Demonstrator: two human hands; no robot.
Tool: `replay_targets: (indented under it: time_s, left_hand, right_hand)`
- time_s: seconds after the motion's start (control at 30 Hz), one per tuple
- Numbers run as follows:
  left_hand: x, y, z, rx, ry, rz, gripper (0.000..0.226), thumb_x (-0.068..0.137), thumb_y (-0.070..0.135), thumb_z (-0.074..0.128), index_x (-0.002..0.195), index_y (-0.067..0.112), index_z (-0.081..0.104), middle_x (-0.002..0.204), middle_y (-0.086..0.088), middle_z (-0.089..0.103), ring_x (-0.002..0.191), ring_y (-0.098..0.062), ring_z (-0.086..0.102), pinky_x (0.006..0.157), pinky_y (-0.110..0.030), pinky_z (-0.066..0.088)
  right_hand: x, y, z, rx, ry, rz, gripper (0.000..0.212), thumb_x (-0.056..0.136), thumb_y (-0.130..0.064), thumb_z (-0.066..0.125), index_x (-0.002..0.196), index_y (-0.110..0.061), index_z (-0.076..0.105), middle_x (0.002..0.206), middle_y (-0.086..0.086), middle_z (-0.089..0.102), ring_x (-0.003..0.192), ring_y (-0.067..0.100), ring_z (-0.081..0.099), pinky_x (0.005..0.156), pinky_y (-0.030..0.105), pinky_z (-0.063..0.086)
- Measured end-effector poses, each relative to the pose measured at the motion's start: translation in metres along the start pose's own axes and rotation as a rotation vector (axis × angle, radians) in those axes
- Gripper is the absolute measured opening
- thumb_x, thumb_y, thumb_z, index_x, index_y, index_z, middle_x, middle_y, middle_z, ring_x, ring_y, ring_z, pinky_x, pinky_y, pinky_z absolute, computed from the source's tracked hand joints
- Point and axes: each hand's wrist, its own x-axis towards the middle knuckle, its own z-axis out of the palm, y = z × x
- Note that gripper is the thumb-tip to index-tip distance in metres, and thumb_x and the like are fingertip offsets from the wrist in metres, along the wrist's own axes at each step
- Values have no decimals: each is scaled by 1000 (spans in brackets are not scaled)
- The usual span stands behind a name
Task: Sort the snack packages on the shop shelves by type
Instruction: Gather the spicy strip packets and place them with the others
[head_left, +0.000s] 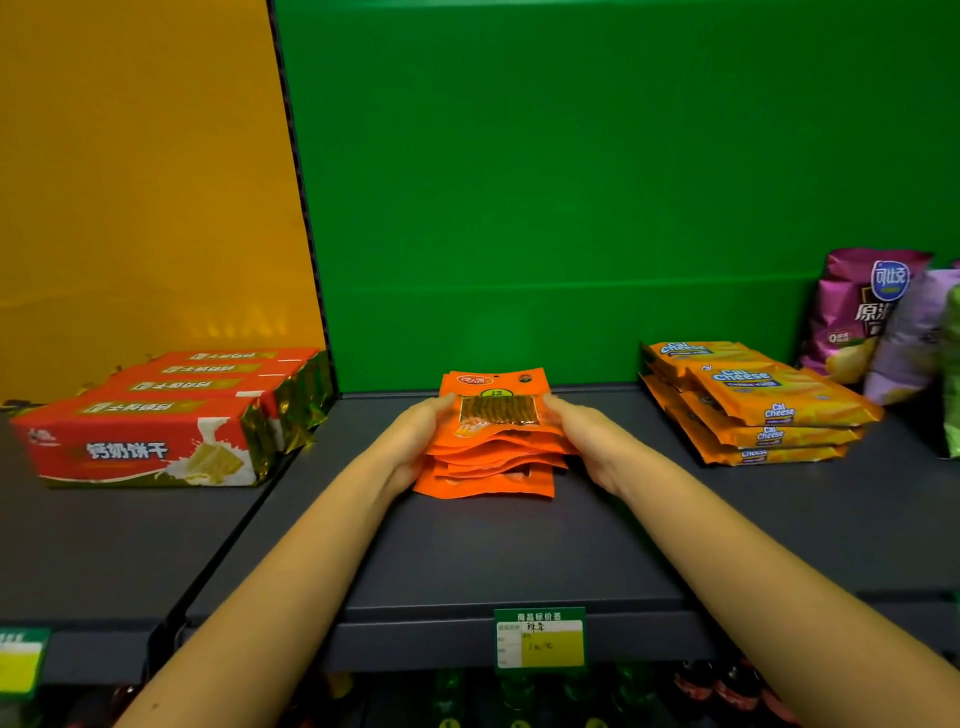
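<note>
dark shelf (467, 551); both hands clasp orange packet stack (493, 457); biscuit boxes (156, 431) left

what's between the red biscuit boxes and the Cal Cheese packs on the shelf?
Head view: a stack of orange pouches, held at its sides by the left hand and right hand. Otherwise bare shelf.

Four red biscuit boxes (150, 447) are counted in a row at the left of the shelf (467, 551). One stack of orange pouches (493, 457) is seen at the middle; about six layers can be made out, though the exact number cannot be told. Five orange Cal Cheese packets (758, 410) are counted at the right, in two overlapping piles. Two purple crisp bags (862, 306) are seen beyond them, plus the edge of a green one (953, 374). Two price tags (540, 639) are counted on the shelf edge.
</note>
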Motion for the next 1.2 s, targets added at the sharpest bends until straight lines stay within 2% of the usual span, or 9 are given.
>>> replay_targets:
  time_s: [0.23, 0.37, 0.43, 0.53, 0.6, 0.8, 1.03, 1.1, 1.2]
  left_hand:
    - [-3, 6, -6, -75, -57, -73, 43, 94, 36, 43, 121, 8, 62, 105, -17, 71, 86, -28, 67, 89, -39, 52]
    - [-17, 10, -12, 132, -192, 1, 64, 82, 47, 59, 135, 12, 49, 113, -7, 69, 94, -17, 69, 83, -29, 54]
    - [-27, 13, -24, 294, -247, 48, 101, 65, 49, 75, 146, 14, 27, 136, 3, 53, 117, -13, 57, 98, -26, 43]
    - [-43, 12, -41, 612, -397, 100, 99, 55, 41, 85, 136, 30, 30, 125, 22, 51, 112, 3, 52, 97, -14, 42]
    - [-44, 7, -45, 744, -374, 153, 108, 56, 33, 87, 143, 31, 25, 133, 17, 50, 120, -2, 50, 110, -25, 35]
    - [-42, -3, -40, 716, -301, 304, 90, 69, 16, 81, 140, 34, 30, 123, 22, 55, 109, 13, 54, 89, -1, 40]
    - [-40, -5, -26, 799, -181, 407, 84, 71, 27, 79, 142, 28, 33, 138, 5, 54, 121, -6, 53, 109, -26, 38]
    - [-41, -3, -27, 772, -229, 357, 86, 70, 27, 79, 141, 31, 31, 140, 11, 49, 124, -5, 49, 112, -28, 33]
    - [-39, 1, -28, 543, -227, 180, 97, 69, 43, 76, 146, 25, 20, 140, 17, 30, 135, -8, 34, 116, -28, 23]
  right_hand:
    - [-21, 0, 9, 120, -181, -43, 44, 96, -45, 37, 123, -18, 60, 122, 7, 66, 115, 19, 58, 111, 35, 32]
    - [-34, 1, -7, -22, -398, -229, 37, 88, -41, 55, 122, -29, 57, 126, -5, 63, 117, 10, 57, 110, 29, 33]
    - [-38, 6, -17, -172, -464, -276, 68, 78, -33, 70, 138, -28, 39, 132, -10, 57, 120, 6, 53, 109, 26, 33]
    - [-37, 17, -22, -494, -432, -323, 109, 64, -43, 81, 148, -34, 12, 145, -12, 43, 131, 8, 43, 112, 29, 30]
    - [-35, 21, -22, -632, -362, -353, 116, 59, -53, 79, 149, -34, 7, 147, -14, 38, 133, 9, 38, 112, 30, 30]
    - [-34, 16, -27, -505, -369, -379, 90, 66, -40, 80, 142, -34, 32, 140, -11, 50, 127, 7, 47, 112, 28, 31]
    - [-30, 13, -30, -464, -316, -381, 79, 74, -18, 77, 141, -25, 36, 132, -5, 56, 115, 6, 53, 96, 13, 39]
    - [-29, 12, -31, -459, -344, -366, 79, 73, -15, 77, 139, -28, 35, 129, -8, 57, 115, 6, 55, 104, 21, 40]
    - [-31, 7, -35, -308, -460, -298, 60, 79, -15, 71, 124, -38, 38, 115, -23, 57, 105, -9, 54, 89, 7, 43]
